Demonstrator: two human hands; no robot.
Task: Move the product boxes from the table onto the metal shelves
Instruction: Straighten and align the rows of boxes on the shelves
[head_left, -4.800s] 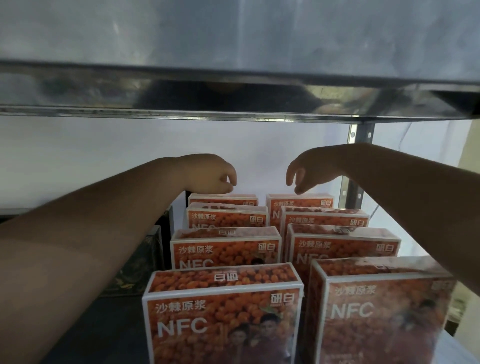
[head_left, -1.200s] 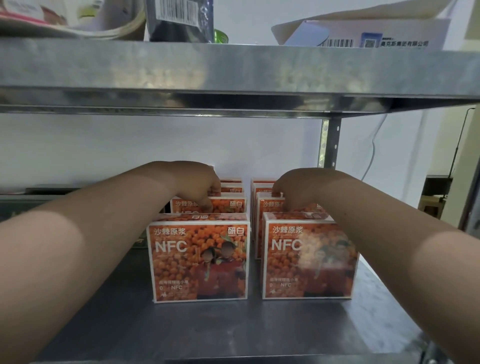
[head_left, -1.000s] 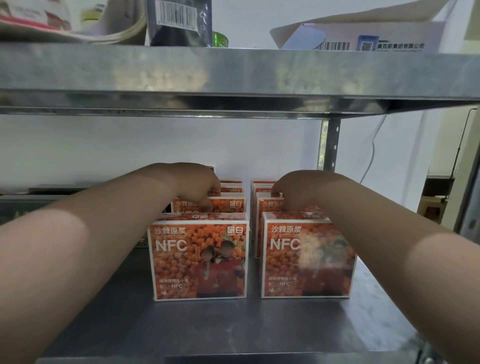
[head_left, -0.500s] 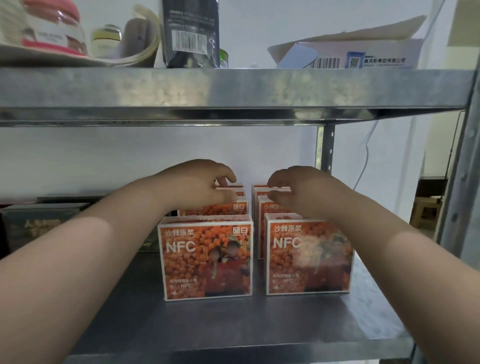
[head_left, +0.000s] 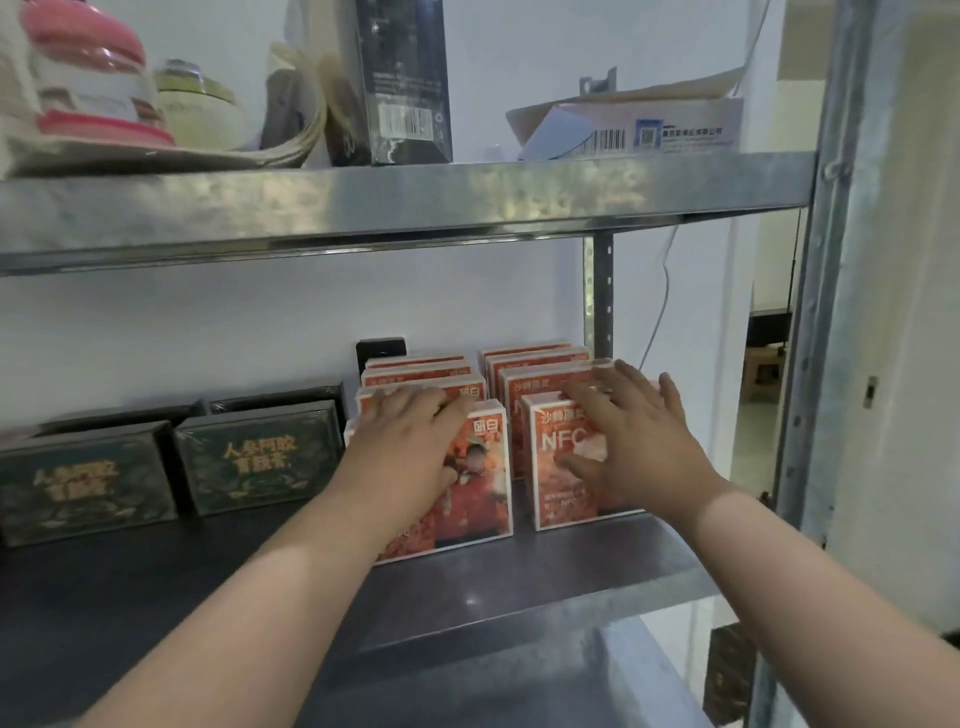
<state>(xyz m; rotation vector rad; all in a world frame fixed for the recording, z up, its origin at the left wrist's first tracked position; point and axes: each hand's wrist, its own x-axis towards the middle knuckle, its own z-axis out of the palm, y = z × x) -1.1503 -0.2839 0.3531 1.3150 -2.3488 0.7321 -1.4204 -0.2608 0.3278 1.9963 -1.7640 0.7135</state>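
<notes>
Several orange NFC product boxes stand upright in two rows on the middle metal shelf (head_left: 519, 582). The front left box (head_left: 480, 483) and the front right box (head_left: 558, 457) face me. My left hand (head_left: 410, 447) lies flat over the face and top edge of the front left box, fingers fairly straight. With fingers spread, my right hand (head_left: 631, 441) lies flat on the face of the front right box. Neither hand grips a box. The rear boxes (head_left: 535, 358) are partly hidden behind the front ones.
Two dark green boxes (head_left: 254, 457) with gold lettering stand on the same shelf to the left. The upper shelf (head_left: 415, 202) carries a black package (head_left: 405, 83), jars and an open white carton (head_left: 649, 124). A metal upright (head_left: 831, 312) bounds the right side.
My hands came forward from the rear boxes' tops to the faces of the two front boxes, and the fingers straightened. The view pulled back and rose, showing the upper shelf's contents.
</notes>
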